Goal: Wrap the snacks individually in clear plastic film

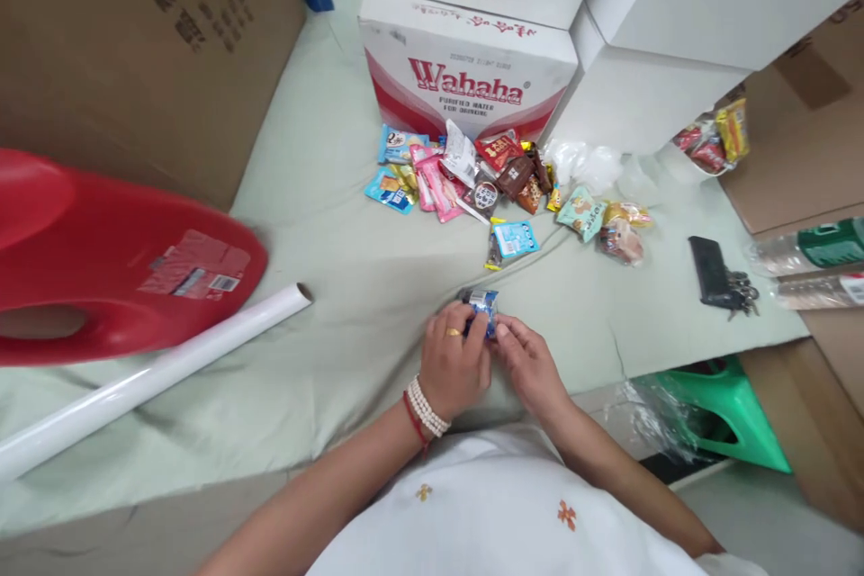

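A small blue snack packet (481, 301) is held near the front edge of the cloth-covered table. My left hand (455, 364), with a ring and a bead bracelet, is closed over the packet's left part. From the right, my right hand (530, 364) pinches the packet's lower right corner between thumb and finger. Just beyond my hands lies a light-blue packet (515, 239). Farther back, a pile of wrapped snacks, with a pink packet (438, 184) among them, rests against the Wahaha carton (469, 72).
At left are a red plastic jug (121, 252), a white roll (155, 378) and a big cardboard box (148, 45). White boxes (675, 63) stand at the back right. A black key case (712, 270) and plastic bottles (820, 247) lie at right, above a green stool (735, 414).
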Demonstrator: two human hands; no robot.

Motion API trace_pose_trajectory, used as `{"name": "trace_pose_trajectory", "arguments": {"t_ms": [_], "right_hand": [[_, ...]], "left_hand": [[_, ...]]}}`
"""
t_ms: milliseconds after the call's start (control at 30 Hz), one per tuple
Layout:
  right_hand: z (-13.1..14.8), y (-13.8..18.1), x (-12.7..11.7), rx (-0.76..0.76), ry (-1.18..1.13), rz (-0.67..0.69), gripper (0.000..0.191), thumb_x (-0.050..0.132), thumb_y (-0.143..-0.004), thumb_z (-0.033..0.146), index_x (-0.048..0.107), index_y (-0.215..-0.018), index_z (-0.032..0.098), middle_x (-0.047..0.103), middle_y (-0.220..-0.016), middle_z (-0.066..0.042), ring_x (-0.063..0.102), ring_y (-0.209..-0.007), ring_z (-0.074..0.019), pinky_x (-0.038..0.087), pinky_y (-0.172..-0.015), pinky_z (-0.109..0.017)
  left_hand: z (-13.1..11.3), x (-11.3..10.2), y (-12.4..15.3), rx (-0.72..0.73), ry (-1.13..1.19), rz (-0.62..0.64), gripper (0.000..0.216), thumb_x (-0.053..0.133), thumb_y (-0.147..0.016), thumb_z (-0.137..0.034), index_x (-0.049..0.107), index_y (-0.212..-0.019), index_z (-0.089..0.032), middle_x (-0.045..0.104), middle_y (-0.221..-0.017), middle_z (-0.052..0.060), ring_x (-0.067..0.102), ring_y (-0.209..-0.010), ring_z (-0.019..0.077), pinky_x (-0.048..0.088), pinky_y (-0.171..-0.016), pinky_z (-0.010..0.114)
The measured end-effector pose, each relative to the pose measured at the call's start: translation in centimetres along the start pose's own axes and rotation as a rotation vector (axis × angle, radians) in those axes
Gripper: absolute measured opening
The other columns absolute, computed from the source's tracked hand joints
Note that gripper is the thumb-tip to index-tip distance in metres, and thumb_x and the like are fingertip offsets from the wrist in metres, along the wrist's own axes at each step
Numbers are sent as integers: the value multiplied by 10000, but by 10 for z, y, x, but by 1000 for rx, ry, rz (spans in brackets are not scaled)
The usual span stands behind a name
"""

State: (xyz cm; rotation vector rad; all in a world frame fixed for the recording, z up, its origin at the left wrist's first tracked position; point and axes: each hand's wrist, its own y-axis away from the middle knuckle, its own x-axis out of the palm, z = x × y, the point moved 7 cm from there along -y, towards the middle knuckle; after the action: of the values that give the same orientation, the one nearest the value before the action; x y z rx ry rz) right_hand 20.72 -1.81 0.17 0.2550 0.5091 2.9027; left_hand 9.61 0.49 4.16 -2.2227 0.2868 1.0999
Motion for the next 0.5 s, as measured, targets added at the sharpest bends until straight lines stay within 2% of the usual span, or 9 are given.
{"name": "trace_pose_trajectory", "arguments": {"t_ms": [133,233,300,400,433,500], "right_hand": [[-7,-4,-22,-9,18,-125,422,676,-895,553,685,-1121,195,752,-1078,-87,681,-973,-224,561,-928,-375],[3,-8,-65,-68,87,-218,442,701,-865,547,704,-1140,201,751,-1086,-78,673,-945,-220,564,-891,-367],[19,-14,-111,-111,146,-312,469,725,-835,548,718,-1161,212,748,-1110,-69,670,-945,-218,561,-894,-373],[49,-30,-189,-146,222,-489,518,780,-748,529,735,-1148,202,747,-1112,-76,673,-929,-217,564,-860,-370],[59,-38,-210,-143,270,-529,541,770,-740,538,735,-1148,186,748,-1097,-88,676,-907,-218,566,-832,-370],[76,-55,-237,-107,472,-557,543,696,-798,548,728,-1170,154,748,-1087,-116,680,-886,-223,563,-796,-375]], "left_hand": [[-23,7,10,172,237,109,530,529,-805,-109,555,-1334,-121,585,-1369,237,460,-1397,383,492,-1059,577],[-24,4,10,194,386,190,542,486,-853,-91,506,-1393,-142,593,-1398,208,481,-1415,316,493,-1109,529],[-9,-7,10,131,414,180,481,478,-893,-95,531,-1365,-171,629,-1345,177,545,-1350,280,499,-1112,492],[29,-31,16,10,347,110,358,487,-917,-90,610,-1231,-210,665,-1250,126,603,-1253,253,528,-1066,442],[43,-39,19,-20,311,90,321,497,-920,-94,626,-1189,-215,668,-1227,115,617,-1222,250,539,-1040,428],[69,-55,27,-72,229,63,260,527,-927,-127,648,-1137,-223,671,-1197,99,645,-1151,250,556,-990,415]]}}
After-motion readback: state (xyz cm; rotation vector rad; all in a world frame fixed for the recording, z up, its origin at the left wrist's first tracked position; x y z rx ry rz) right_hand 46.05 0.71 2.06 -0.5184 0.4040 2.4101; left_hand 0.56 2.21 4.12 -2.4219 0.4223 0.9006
